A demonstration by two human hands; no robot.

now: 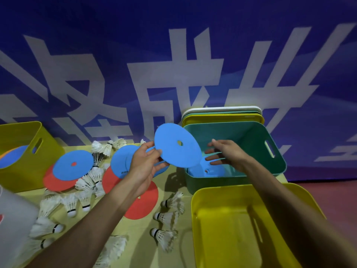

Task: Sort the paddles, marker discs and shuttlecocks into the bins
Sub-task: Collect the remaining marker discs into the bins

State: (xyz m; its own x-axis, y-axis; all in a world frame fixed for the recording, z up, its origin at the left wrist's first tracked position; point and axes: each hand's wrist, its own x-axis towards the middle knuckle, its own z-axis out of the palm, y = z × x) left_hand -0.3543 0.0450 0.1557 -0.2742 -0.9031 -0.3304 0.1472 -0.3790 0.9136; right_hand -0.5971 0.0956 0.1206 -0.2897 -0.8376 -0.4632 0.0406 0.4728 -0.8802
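Three yellow bins (222,219), one green bin (251,132), two hands (144,161).

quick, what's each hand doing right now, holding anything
Left hand: closed on the edge of a blue marker disc, held up beside the green bin.
Right hand: open, fingers spread over the green bin, holding nothing.

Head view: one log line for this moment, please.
left hand: holds blue disc | right hand: open, over green bin | green bin: blue discs inside | yellow bin: empty
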